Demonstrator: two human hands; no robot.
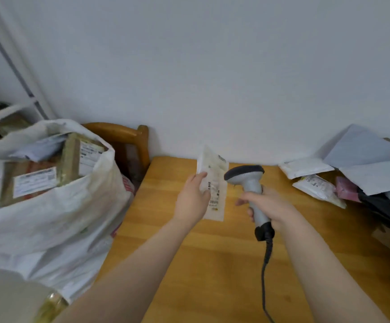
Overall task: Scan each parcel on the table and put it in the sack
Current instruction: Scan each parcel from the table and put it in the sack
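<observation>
Left hand (193,194) pinching a flat white parcel (212,186) upright above the table (189,264); right hand (267,205) wrapped round the scanner (247,183) handle, head facing the parcel; sack (49,217) stands left of table

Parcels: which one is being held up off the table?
The thin white parcel pinched in the left hand, beside the scanner in the right hand. The others lie in a pile at the table's right end or in the sack.

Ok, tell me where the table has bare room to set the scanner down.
The table is bare from the sack across to the scanner cable, and right of the cable up to the piled parcels. The right end is crowded.
</observation>
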